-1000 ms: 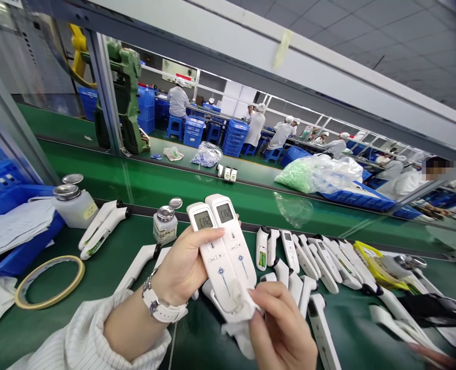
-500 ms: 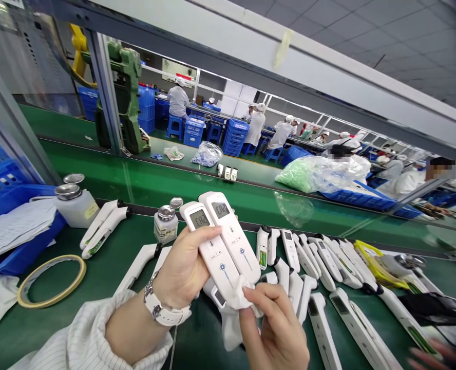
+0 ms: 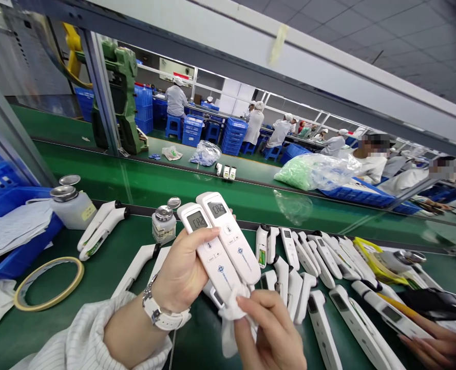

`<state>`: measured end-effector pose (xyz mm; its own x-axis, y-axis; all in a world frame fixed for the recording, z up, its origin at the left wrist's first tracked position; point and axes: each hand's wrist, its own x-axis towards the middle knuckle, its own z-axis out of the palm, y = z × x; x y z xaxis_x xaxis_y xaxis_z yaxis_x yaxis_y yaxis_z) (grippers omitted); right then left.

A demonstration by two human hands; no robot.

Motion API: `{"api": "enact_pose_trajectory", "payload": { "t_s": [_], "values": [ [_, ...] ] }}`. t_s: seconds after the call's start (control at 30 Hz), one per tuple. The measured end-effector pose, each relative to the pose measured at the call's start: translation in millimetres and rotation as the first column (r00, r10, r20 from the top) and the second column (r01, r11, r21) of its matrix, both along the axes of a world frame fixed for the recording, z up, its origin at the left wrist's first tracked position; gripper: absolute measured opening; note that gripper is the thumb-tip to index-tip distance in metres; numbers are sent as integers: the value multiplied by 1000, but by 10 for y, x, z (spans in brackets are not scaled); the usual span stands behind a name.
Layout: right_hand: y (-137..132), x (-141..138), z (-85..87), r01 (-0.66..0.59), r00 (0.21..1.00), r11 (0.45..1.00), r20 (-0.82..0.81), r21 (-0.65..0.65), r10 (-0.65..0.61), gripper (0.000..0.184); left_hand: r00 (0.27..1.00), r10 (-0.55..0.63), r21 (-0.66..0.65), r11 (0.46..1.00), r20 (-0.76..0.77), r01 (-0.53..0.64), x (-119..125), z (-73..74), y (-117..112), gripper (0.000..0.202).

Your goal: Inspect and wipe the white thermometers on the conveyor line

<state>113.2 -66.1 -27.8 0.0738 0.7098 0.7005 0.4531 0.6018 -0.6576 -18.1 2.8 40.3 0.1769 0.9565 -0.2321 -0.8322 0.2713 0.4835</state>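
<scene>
Above the green work surface (image 3: 197, 334), in front of its far edge, the left hand (image 3: 182, 271) grasps two white thermometers (image 3: 239, 252) side by side, thumb across the left one's face. The right hand (image 3: 276, 329) pinches a white cloth (image 3: 233, 307) at that one's lower end. The step in hand looks like wiping the casings; the next move probably calls for a steady left grip while the cloth works over both lower ends.

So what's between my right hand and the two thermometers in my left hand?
In the head view, a white cloth lies there, pinched by your right hand and covering the lower tip of one thermometer.
</scene>
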Motion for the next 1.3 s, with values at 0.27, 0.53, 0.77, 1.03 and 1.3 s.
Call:
{"api": "enact_pose_trajectory", "payload": {
  "t_s": [0.27, 0.53, 0.77, 1.03, 1.3],
  "values": [
    [17, 15, 2, 46, 999, 999, 24, -15, -45, 29, 1000, -13, 8, 1000, 4, 13, 21, 5, -15, 44],
    [15, 0, -6, -33, 999, 998, 41, 49, 31, 32, 1000, -15, 12, 1000, 13, 15, 31, 2, -38, 44],
    [-15, -58, 5, -16, 999, 1000, -30, 20, 17, 29, 1000, -8, -7, 1000, 19, 9, 34, 10, -26, 45],
    [-76, 78, 5, -387, 912, 904, -218, -182, 347, 24, 999, 20, -12, 1000, 44, -20, -14, 48, -13, 44],
    [8, 211, 29, -616, 602, 706, -787, -349, 136, 10, 998, 48, 11, 999, 51, -49, -22, 64, -43, 43]
  ]
}}
